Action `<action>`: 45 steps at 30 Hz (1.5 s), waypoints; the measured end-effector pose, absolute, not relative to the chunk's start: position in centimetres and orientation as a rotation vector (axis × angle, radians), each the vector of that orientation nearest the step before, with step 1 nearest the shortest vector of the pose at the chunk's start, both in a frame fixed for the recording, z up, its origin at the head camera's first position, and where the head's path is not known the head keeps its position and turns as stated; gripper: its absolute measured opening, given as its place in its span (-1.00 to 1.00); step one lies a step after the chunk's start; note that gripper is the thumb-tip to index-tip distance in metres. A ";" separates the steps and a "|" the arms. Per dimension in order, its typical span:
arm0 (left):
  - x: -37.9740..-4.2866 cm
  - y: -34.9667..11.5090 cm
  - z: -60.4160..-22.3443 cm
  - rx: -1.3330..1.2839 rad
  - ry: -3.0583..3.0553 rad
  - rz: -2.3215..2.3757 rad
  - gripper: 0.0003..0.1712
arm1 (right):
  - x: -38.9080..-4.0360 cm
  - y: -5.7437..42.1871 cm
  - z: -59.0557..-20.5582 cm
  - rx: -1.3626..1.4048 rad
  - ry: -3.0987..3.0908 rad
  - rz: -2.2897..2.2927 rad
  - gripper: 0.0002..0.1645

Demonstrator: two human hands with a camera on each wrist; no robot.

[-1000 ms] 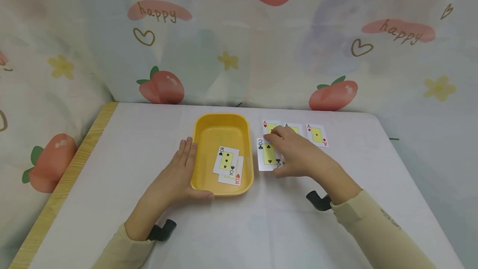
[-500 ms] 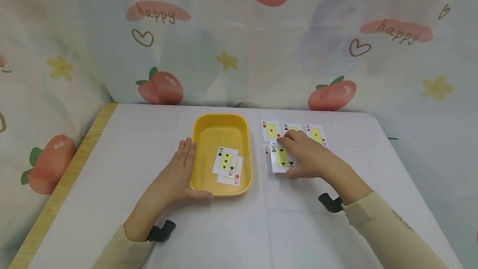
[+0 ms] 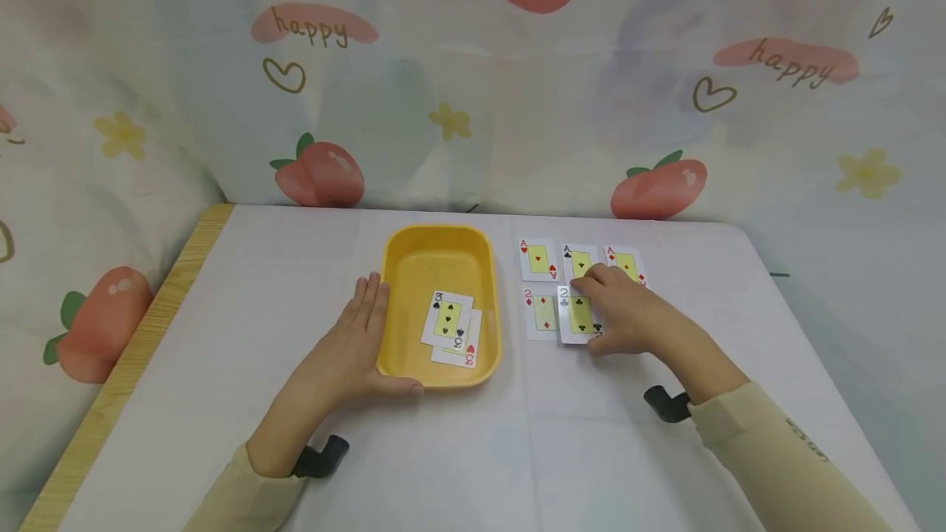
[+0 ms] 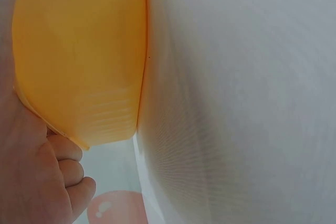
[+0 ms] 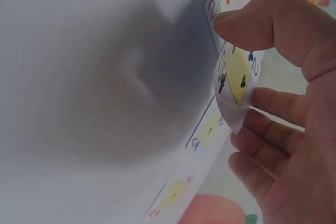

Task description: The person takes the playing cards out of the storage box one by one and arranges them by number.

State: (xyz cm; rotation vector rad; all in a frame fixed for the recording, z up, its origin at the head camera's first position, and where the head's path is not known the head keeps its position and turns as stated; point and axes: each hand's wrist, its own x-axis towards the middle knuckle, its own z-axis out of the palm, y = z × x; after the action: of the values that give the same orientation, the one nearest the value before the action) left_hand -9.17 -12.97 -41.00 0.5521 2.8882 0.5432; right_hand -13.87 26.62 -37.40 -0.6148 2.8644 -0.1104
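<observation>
My right hand (image 3: 628, 314) pinches the two of clubs (image 3: 580, 314) by its edges, thumb at the near edge and fingers at the far one. In the right wrist view that card (image 5: 239, 80) looks bowed and lifted off the cloth. Just left of it lies the two of diamonds (image 3: 543, 314). Behind them the ace of hearts (image 3: 539, 259), ace of clubs (image 3: 579, 259) and ace of diamonds (image 3: 625, 263) form a row; fingers partly cover the latter two. My left hand (image 3: 340, 360) rests with straight fingers along the left side of the yellow tray (image 3: 406, 269), thumb at its front corner.
Inside the tray the three of spades (image 3: 446, 318) overlaps the three of hearts (image 3: 467, 358). A white cloth (image 3: 473, 458) covers the table, with a wooden strip (image 3: 111, 401) bare at the left. A patterned curtain (image 3: 473, 171) hangs behind the table.
My right hand has carried the two of clubs rightward, uncovering the two of diamonds and the ace of hearts. My left hand and the tray stay in place.
</observation>
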 end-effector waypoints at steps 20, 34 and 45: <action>-9.1 -12.9 -40.9 0.559 2.899 0.533 0.72 | -14.7 28.7 -38.8 -0.505 2.807 -0.058 0.04; -9.2 -12.8 -40.9 0.561 2.891 0.546 0.72 | -14.9 29.0 -39.1 -0.491 2.797 -0.054 0.04; -9.2 -12.8 -41.0 0.555 2.893 0.531 0.73 | -14.4 26.4 -36.7 -0.554 2.841 -0.123 0.03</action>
State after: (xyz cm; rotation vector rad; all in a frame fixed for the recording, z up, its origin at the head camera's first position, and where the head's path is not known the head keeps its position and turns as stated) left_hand -9.25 -12.81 -40.96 0.5554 2.8927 0.5310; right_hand -14.37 26.37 -36.73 -0.5542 2.8414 -0.1229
